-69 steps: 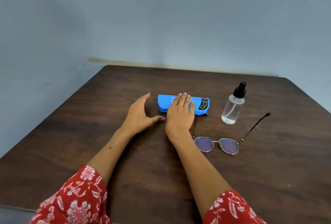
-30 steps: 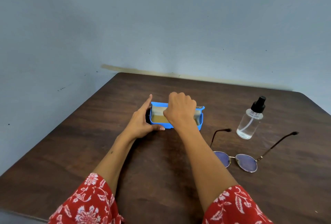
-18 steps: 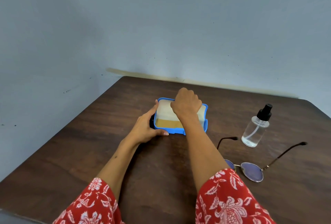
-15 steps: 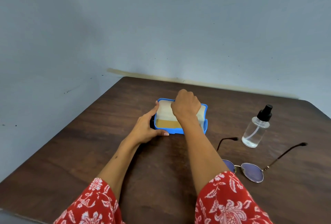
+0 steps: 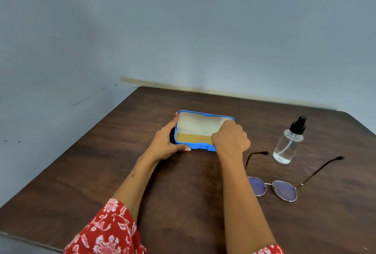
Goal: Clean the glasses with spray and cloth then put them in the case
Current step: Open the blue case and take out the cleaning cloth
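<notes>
With the blue glasses case [image 5: 195, 145] braced at its end by the left hand [image 5: 165, 145], the cloth is best pinched by the curled right hand [image 5: 231, 138] inside and lifted straight, its fingertips being hidden, clear of the round-lensed glasses [image 5: 272, 188] and spray bottle [image 5: 289, 144] lying beyond that hand.

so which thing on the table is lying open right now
The blue case, lid flipped up, held by the left hand. The spray bottle is capped and standing.
</notes>
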Demonstrator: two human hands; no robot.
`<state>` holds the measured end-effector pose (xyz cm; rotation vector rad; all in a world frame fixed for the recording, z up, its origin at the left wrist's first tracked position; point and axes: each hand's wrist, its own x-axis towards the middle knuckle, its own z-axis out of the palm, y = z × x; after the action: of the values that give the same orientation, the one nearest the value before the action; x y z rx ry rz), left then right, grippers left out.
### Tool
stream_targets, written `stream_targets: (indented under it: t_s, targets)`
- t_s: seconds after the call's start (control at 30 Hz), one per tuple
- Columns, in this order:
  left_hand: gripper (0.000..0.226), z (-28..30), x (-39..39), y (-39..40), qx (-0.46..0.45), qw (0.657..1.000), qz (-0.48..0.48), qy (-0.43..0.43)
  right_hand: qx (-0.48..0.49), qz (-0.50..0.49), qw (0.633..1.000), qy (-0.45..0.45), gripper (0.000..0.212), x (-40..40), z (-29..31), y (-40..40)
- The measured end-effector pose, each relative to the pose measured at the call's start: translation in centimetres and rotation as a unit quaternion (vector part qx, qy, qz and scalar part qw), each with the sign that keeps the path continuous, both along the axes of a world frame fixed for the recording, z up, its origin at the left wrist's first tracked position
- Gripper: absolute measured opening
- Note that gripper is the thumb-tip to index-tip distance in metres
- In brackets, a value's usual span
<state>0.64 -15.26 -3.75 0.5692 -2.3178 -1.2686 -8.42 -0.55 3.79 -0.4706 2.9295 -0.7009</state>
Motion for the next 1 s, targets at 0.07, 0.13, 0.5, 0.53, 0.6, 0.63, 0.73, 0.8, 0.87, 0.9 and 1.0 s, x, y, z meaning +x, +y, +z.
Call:
stream_targets:
  t_s: [0.07, 0.13, 0.5, 0.53, 0.6, 0.63, 0.73, 0.8, 0.87, 0.9, 1.0]
  targets:
    - [0.112, 0.1, 0.1, 0.2, 0.003, 1.0, -0.002, 0.006, 0.014, 0.012, 1.0, 0.002, 0.03, 0.0, -0.4, -0.2]
    - [0.112, 0.2, 0.1, 0.2, 0.013, 1.0, 0.0, 0.01, 0.023, 0.02, 1.0, 0.006, 0.031, 0.0, -0.7, -0.5]
    - [0.111, -0.2, 0.2, -0.3, -0.006, 1.0, 0.017, -0.005, 0.052, 0.024, 0.998, 0.013, 0.032, -0.3, -0.8, -1.5]
    - [0.111, -0.2, 0.2, -0.3, -0.006, 1.0, 0.018, -0.004, 0.051, 0.025, 0.998, 0.013, 0.03, -0.3, -0.8, -1.5]
    - [0.111, -0.2, 0.2, -0.3, -0.001, 1.0, 0.016, -0.004, 0.046, 0.025, 0.999, 0.012, 0.027, -0.2, -0.8, -1.4]
    - [0.111, -0.3, 0.2, -0.2, 0.0, 1.0, 0.015, -0.003, 0.044, 0.024, 0.999, 0.013, 0.027, -0.1, -0.7, -1.3]
    - [0.107, -0.2, 0.3, -0.1, 0.005, 1.0, 0.019, 0.0, 0.031, 0.022, 0.999, 0.019, 0.028, 0.3, -0.5, -1.0]
    - [0.104, 0.0, 0.3, 0.1, -0.005, 0.999, 0.034, 0.001, 0.019, 0.025, 0.999, 0.019, 0.031, 0.6, 0.0, -0.9]
    - [0.103, 0.2, 0.3, 0.4, -0.015, 0.999, 0.045, 0.0, 0.004, 0.032, 0.999, 0.021, 0.03, 1.1, 0.6, -0.8]
    - [0.102, 0.1, 0.3, 0.4, -0.019, 0.999, 0.047, -0.002, -0.005, 0.036, 0.999, 0.025, 0.029, 1.3, 0.9, -0.7]
    - [0.1, -0.2, 0.2, 0.2, -0.024, 0.999, 0.048, -0.009, -0.033, 0.053, 0.997, 0.042, 0.026, 2.2, 2.3, -0.6]
